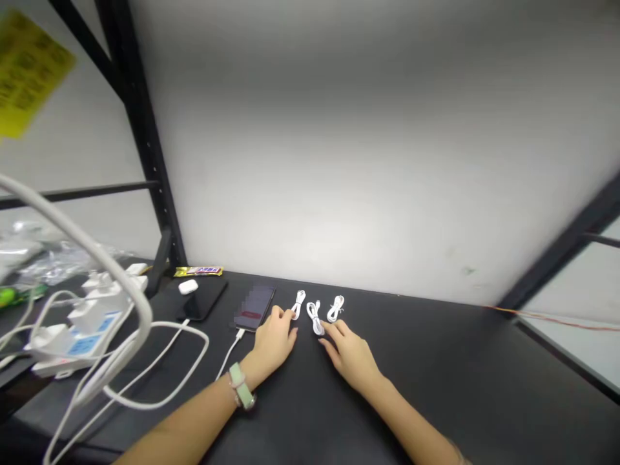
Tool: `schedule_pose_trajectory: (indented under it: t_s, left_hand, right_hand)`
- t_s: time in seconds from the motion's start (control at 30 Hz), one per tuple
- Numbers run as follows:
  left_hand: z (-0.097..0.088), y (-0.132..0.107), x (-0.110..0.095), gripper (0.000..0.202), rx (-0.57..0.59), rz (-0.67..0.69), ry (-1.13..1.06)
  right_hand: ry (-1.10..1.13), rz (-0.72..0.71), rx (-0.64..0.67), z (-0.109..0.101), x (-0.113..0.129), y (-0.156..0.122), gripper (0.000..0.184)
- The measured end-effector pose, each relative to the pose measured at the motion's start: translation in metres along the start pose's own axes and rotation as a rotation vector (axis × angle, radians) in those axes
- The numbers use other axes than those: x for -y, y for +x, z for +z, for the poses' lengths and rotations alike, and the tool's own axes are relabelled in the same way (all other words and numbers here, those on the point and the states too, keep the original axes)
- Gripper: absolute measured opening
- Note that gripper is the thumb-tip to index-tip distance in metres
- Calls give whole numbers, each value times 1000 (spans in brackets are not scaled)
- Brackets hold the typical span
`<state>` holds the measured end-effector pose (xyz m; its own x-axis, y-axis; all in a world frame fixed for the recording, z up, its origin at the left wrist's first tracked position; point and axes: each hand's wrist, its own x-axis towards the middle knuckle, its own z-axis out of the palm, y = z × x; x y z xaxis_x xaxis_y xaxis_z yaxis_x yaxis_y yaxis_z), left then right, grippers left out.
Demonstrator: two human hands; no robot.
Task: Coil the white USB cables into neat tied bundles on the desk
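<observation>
Three small coiled white cables lie in a row on the black table [436, 374]: a left coil [299, 302], a middle coil [314, 317] and a right coil [336, 308]. My left hand [274, 341], with a pale green watch on the wrist, lies palm down, its fingertips touching the left coil. My right hand [349, 352] also lies flat, fingers spread, its fingertips at the near end of the middle coil. Neither hand grips anything.
A phone [254, 309] with a white charging cable plugged in lies left of my left hand. Further left are a second dark phone [203, 299] bearing a white earbud case [188, 287], a yellow snack bar [198, 271], a power strip [77, 329] with white chargers, and a black rack post [145, 135].
</observation>
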<state>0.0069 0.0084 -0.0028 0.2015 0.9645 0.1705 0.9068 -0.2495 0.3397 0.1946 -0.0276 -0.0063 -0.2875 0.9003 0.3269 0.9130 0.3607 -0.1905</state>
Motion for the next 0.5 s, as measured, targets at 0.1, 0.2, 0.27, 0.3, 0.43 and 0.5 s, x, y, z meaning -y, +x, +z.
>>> schedule_pose_trajectory:
  t_s: [0.1,0.2,0.27,0.3,0.43,0.5]
  left_hand:
    - [-1,0,-1,20,28,4,37]
    - [-4,-3,-5,19,26,10,41]
    - [-6,-5,-7,20,45,1,31]
    - [-7,-6,-7,21,56,0,23]
    - [-9,-6,-9,21,91,-22,-37]
    - [-10,-5,-9,25,122,-77,-95]
  right_hand:
    - [-4,-14,25,-1,6,-3,18]
    - [-19,-64,53,0,10,-5,19]
    - [-15,-78,53,1,10,-5,25]
    - [-4,-80,51,1,9,-6,30]
    - [62,-87,56,-1,6,-6,31]
    - [76,-61,55,-2,7,-6,20]
